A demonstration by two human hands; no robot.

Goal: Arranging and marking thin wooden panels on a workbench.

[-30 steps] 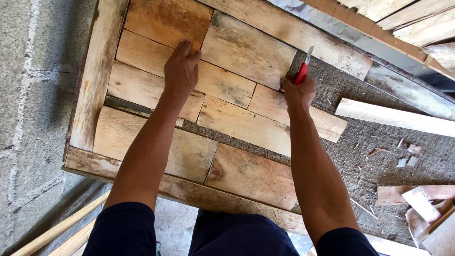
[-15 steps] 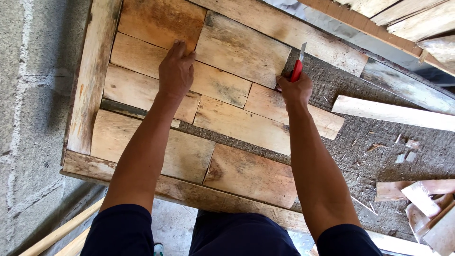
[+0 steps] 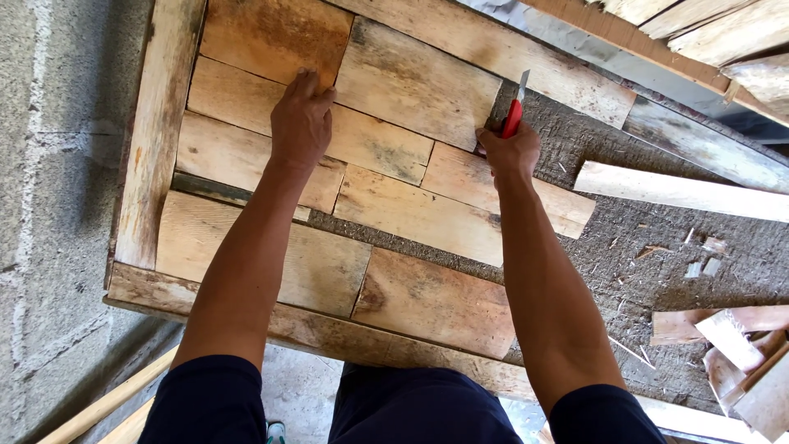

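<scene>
Over at nine o'clock runs the grey concrete block wall (image 3: 49, 205), and right against it stands the long side rail (image 3: 156, 140) of a wooden frame. Inside that frame, short weathered planks (image 3: 411, 82) lie in staggered rows. The left hand (image 3: 301, 122) is pressed flat on the planks at about eleven o'clock, fingers together and pointing to twelve, gripping nothing. Moving across: the right hand (image 3: 509, 152) sits at one o'clock, fist wrapped round a red-handled utility knife (image 3: 514, 111), blade up toward twelve, right at the end of a plank where the boards give way to rough grey ground (image 3: 625, 271). At three o'clock a loose pale wood strip (image 3: 682, 191) lies on that ground, and down at four o'clock there's a heap of wood offcuts (image 3: 731, 345) with small chips scattered nearby
</scene>
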